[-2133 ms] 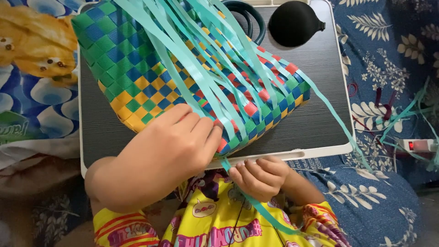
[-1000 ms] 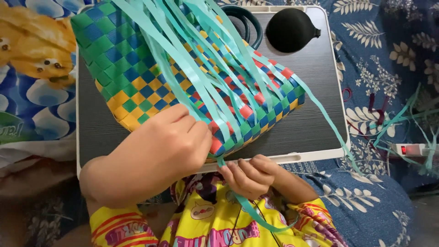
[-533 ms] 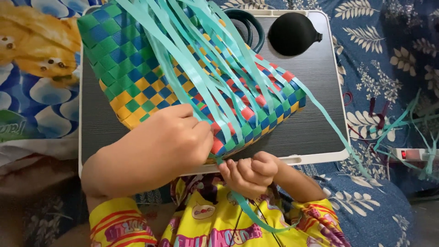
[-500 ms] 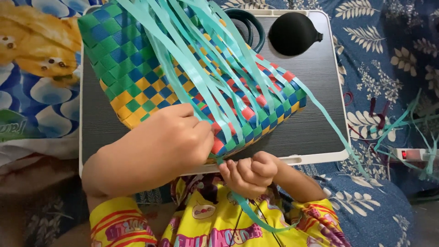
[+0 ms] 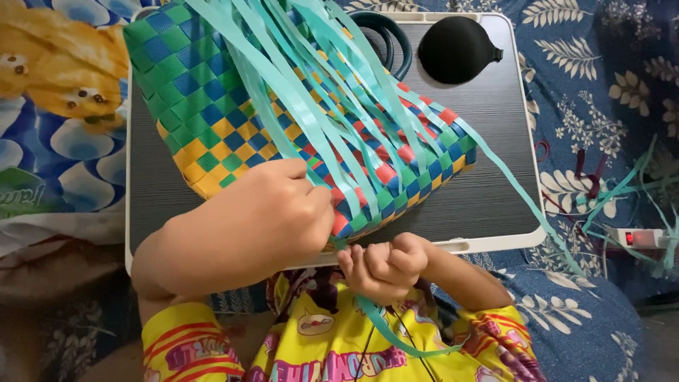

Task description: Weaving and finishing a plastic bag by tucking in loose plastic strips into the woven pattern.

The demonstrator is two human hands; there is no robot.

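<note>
A woven basket (image 5: 205,120) of green, blue, yellow and red plastic strips lies tilted on a dark lap tray (image 5: 488,163). Many loose teal strips (image 5: 297,92) fan out across its top. My left hand (image 5: 262,219) presses down on the basket's near corner, fingers curled over the weave. Just below the tray's front edge, my right hand (image 5: 385,263) is closed around one teal strip (image 5: 396,332), which runs from the basket's corner down over my yellow patterned clothing.
A black rounded object (image 5: 456,48) and dark teal ring handles (image 5: 385,35) lie at the tray's far end. Blue leaf-print bedding (image 5: 608,85) lies to the right with loose teal strips and a white power strip (image 5: 647,237). A yellow patterned cloth (image 5: 49,71) is at left.
My right hand has drawn the teal strip a little nearer and tightened its fist. The left hand stays pressed on the basket's corner; the view shifted slightly.
</note>
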